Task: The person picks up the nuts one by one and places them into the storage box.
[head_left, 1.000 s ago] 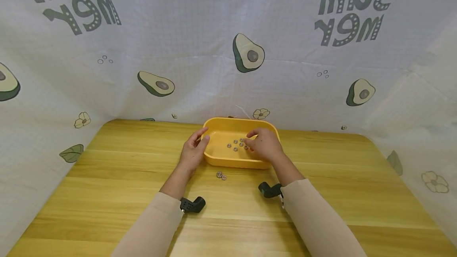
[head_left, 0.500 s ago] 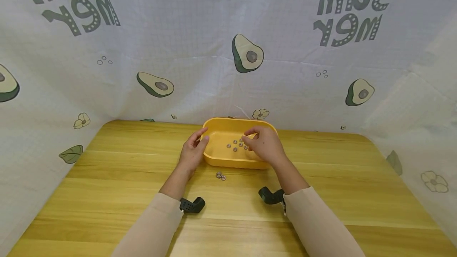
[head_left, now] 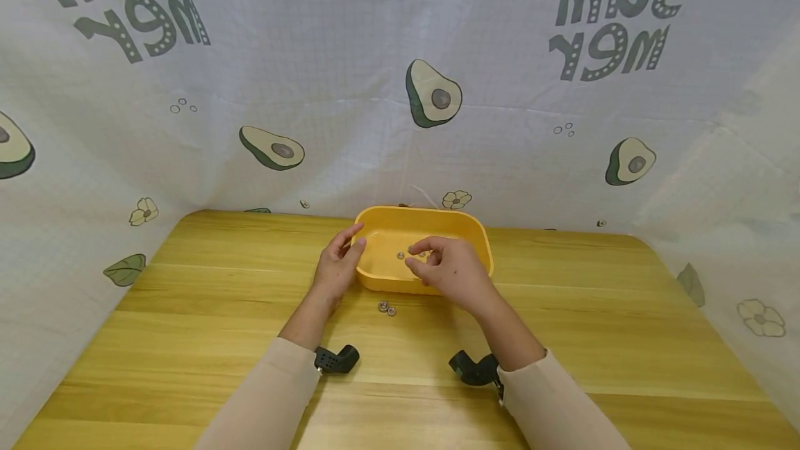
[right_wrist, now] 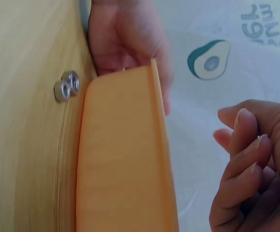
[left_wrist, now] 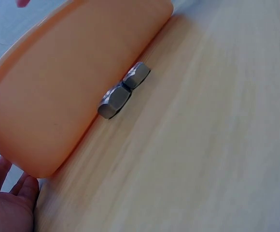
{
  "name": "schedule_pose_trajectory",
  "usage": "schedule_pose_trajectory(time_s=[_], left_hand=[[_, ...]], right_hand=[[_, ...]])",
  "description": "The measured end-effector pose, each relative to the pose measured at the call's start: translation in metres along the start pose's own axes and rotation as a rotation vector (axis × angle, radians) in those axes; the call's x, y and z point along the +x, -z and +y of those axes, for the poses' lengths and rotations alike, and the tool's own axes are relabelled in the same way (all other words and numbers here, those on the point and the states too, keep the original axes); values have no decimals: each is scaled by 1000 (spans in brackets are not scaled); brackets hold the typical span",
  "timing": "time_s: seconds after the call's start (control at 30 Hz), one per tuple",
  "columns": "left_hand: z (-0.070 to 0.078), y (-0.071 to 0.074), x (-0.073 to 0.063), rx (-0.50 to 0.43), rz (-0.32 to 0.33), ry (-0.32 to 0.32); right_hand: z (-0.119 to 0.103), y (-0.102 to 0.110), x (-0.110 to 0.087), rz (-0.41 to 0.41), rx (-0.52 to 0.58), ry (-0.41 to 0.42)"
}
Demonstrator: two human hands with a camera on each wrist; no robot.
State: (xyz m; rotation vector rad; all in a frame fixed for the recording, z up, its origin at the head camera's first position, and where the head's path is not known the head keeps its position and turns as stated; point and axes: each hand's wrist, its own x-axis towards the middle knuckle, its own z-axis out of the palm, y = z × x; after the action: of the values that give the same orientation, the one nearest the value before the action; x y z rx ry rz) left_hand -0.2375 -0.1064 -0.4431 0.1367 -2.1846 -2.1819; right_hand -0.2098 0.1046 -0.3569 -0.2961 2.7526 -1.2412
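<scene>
A yellow plastic box (head_left: 409,284) stands near the table's far edge. At its left end my left hand (head_left: 335,268) holds it, with the tips of thumb and index finger at the rim and other fingers (left_wrist: 29,189) against the outside wall. Several small metal nuts (head_left: 401,255) lie on the box floor, some hidden by my right hand (head_left: 456,272). That hand hovers over the box with thumb and index fingertip apart and the other fingers (right_wrist: 244,186) loosely curled; I see nothing between them. Two hex nuts, a larger one (head_left: 383,306) and a smaller one (head_left: 392,311), touch each other before the box.
The wooden table (head_left: 219,339) reaches out on both sides of the box. Behind it hangs a white cloth (head_left: 350,89) with avocado prints. A black wrist camera (head_left: 340,360) sits at the left wrist, another black camera (head_left: 473,369) at the right.
My right hand has moved left and a little nearer to me over the box, now covering several of the nuts. The left hand, the box and the two nuts outside have stayed put.
</scene>
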Motion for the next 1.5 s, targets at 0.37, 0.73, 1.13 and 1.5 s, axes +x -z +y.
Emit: schedule_pose_trajectory(time_s=[0.37,0.73,1.13,1.5], left_hand=[[-1,-1,1,-8,8,2],[-1,0,2,-21,-6,-18],[0,0,3,-15,-8,-6],[-1,0,4,-27,-6,-9]], right_hand=[[4,-18,-17,-194,-6,104],[22,-37,-16,-338,-172,102],[34,-50,-14,-323,-154,75],[38,-52,-14,-298,-138,124]])
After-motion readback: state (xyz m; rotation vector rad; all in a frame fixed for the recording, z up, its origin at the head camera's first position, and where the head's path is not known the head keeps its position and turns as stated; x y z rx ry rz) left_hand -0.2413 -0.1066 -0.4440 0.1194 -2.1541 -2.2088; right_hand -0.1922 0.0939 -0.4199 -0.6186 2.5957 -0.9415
